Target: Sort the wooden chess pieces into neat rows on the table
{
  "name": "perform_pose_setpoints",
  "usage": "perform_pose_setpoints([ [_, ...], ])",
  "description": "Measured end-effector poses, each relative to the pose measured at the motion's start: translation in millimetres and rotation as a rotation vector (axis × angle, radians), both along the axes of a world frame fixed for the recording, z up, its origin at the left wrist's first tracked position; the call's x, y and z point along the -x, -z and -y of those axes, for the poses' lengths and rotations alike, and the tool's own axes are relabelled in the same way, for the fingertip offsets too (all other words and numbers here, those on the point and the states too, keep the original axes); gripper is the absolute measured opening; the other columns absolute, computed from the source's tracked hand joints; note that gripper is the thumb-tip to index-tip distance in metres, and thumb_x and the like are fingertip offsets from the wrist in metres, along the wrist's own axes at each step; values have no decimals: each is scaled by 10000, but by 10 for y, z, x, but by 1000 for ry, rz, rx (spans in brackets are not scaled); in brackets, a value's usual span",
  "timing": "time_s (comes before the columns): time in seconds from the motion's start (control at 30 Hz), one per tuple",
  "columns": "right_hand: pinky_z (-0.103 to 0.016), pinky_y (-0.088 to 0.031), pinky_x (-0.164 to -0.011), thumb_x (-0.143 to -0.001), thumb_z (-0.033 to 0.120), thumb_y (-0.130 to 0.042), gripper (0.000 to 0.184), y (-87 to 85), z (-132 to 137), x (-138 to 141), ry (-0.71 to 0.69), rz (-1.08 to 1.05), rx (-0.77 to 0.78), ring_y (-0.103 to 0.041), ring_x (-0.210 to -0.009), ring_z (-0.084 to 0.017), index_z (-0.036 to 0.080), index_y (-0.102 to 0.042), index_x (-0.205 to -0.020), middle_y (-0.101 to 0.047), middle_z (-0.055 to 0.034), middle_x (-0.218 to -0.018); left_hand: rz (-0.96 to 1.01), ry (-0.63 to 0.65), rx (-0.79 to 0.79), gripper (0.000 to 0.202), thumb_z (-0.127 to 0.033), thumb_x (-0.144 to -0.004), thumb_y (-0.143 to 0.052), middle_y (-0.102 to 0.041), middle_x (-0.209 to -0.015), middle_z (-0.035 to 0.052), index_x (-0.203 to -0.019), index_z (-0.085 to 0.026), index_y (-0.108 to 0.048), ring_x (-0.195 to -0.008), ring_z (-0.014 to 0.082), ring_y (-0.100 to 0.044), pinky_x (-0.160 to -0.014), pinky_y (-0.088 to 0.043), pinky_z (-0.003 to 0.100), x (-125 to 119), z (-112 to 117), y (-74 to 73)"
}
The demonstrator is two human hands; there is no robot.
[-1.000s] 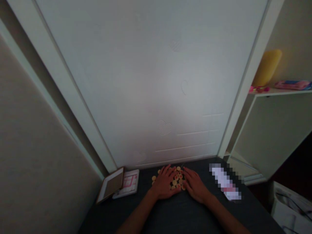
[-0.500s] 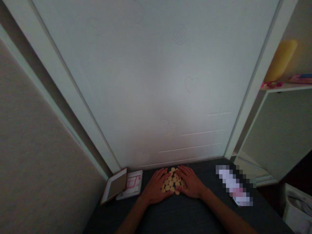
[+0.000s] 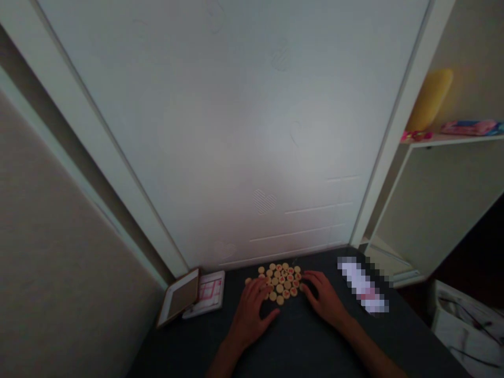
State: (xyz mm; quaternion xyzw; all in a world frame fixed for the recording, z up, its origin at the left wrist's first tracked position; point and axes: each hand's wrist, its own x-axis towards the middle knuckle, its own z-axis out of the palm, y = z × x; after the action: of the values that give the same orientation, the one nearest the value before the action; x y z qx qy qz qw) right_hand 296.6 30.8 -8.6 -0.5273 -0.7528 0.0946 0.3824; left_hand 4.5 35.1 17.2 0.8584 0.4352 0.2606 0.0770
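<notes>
Round wooden game pieces [image 3: 280, 288] lie gathered in one loose cluster, red-marked and plain faces unsorted. The left hand [image 3: 249, 312], loosely spread, covers its left edge; the right hand [image 3: 326, 298], thumb and fingers parted, borders its right. The dark bench [image 3: 299, 344] meets a white heart-patterned panel [image 3: 236, 131], a shelf [image 3: 457, 140] rightward

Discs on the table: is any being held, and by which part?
Nothing is held: the left hand lies open over some discs, the right hand open at their edge.
</notes>
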Motion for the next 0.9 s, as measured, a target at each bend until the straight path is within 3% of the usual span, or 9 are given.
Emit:
perform_pose_setpoints([
  [0.1, -497, -493, -1026, -975, 376, -501, 295, 61, 135, -25, 14, -6, 10, -573, -1190, -295, 267, -622, -1221, -616, -110, -1266, -8, 10, 6, 640, -470, -811, -744, -482, -1511, 71, -1391, -316, -521, -1400, 360, -402, -1173, -285, 622, -109, -52, 6],
  [0.27, -507, -519, -960, -953, 320, -524, 266, 95, 175, 19, 12, 42, 1, -610, -1118, -307, 253, -642, -1181, -652, -118, -1190, -13, 3, 7, 515, -439, -826, -740, -524, -1478, 51, -1307, -324, -596, -1392, 344, -415, -1172, -267, 633, -164, -160, 15],
  [0.47, -493, -520, -937, -944, 277, -532, 257, 90, 174, 38, 16, 89, -7, -619, -1095, -300, 255, -655, -1169, -661, -113, -1179, 21, 11, -30, 347, -351, -872, -696, -573, -1415, 33, -1214, -320, -648, -1353, 325, -449, -1153, -336, 596, -270, 52, 67],
  [0.6, -508, -500, -953, -941, 249, -530, 299, 50, 230, 123, -22, 141, -39, -606, -1123, -306, 273, -639, -1218, -660, -105, -1204, 43, 19, -24, 187, -282, -927, -603, -675, -1220, 35, -1088, -315, -693, -1197, 295, -568, -1083, -428, 551, -373, 172, 39],
  [0.73, -525, -465, -991, -935, 244, -547, 361, -16, 293, 231, -59, 209, -37, -546, -1212, -317, 302, -604, -1287, -609, -89, -1323, 72, 16, -9, 184, -283, -964, -527, -708, -1031, 49, -1009, -292, -705, -1031, 264, -634, -1000, -494, 486, -380, 250, 4],
  [0.9, -498, -478, -958, -947, 246, -542, 269, -52, 364, 258, -31, 200, -22, -554, -1177, -307, 285, -652, -1189, -621, -92, -1286, 56, 48, 116, 235, -298, -979, -474, -723, -861, 33, -997, -276, -707, -777, 207, -668, -751, -554, 337, -361, 314, -6],
])
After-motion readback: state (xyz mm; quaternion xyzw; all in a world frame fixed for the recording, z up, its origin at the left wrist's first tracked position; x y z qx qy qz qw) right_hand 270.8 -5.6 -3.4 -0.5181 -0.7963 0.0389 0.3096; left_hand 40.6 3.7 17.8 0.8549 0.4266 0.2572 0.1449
